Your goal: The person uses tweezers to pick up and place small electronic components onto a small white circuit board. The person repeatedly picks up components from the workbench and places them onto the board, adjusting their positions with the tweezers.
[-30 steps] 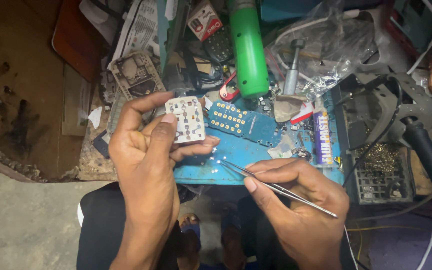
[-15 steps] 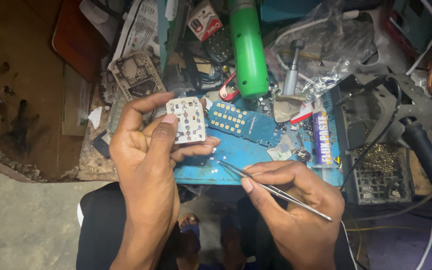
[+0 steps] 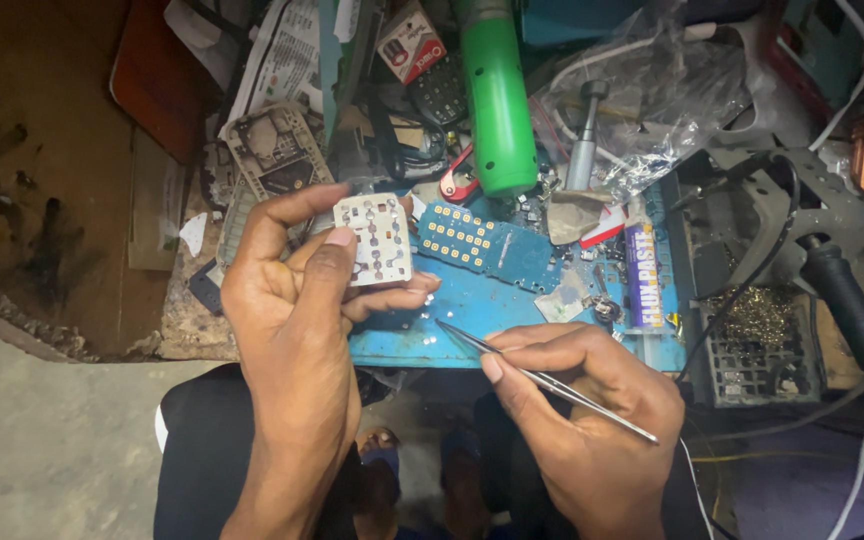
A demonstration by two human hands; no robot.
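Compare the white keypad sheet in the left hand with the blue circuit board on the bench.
The white keypad sheet is held up in the left hand; the blue circuit board lies flat on the blue mat. The sheet looks shorter and squarer, the board longer and angled. Both carry rows of small contact pads.

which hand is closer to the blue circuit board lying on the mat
Left. The left hand, holding the white keypad sheet, has its fingertips just beside the blue circuit board. The right hand, gripping the tweezers, sits below it, off the blue mat.
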